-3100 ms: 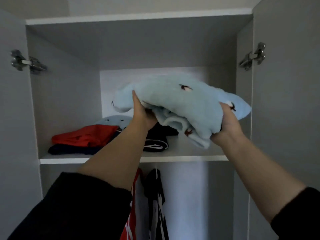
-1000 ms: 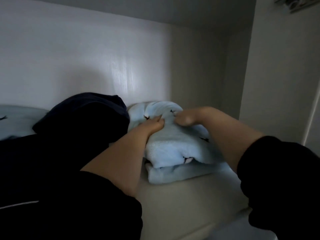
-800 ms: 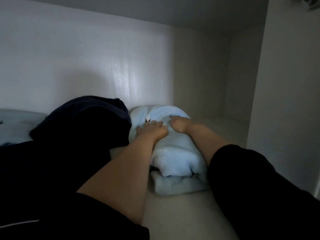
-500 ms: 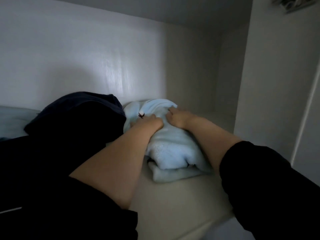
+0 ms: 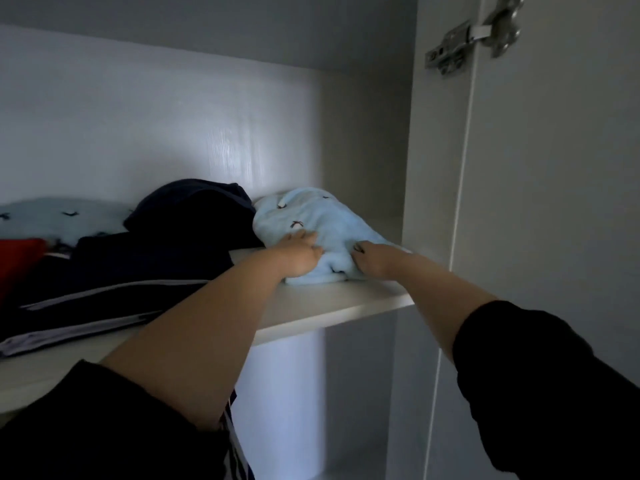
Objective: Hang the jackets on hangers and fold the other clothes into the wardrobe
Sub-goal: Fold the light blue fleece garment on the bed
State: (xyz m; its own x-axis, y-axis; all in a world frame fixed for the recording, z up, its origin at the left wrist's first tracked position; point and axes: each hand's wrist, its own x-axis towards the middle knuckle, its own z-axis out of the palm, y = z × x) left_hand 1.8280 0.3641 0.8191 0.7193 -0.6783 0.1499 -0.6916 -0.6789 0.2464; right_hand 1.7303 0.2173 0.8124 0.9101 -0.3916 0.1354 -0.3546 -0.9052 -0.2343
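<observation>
Fleece garment (image 5: 322, 221), light blue with small dark motifs, lies folded on the white wardrobe shelf (image 5: 329, 303) under both hands. The left hand (image 5: 298, 254) presses it with spread fingers, probably to flatten it; whether the right hand (image 5: 372, 259) pinches or presses, I cannot tell. Just left of the hands sits a dark navy folded garment (image 5: 194, 216).

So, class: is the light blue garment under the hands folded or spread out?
Folded: the light blue garment sits as a compact bundle on the shelf, left hand and right hand on it.
</observation>
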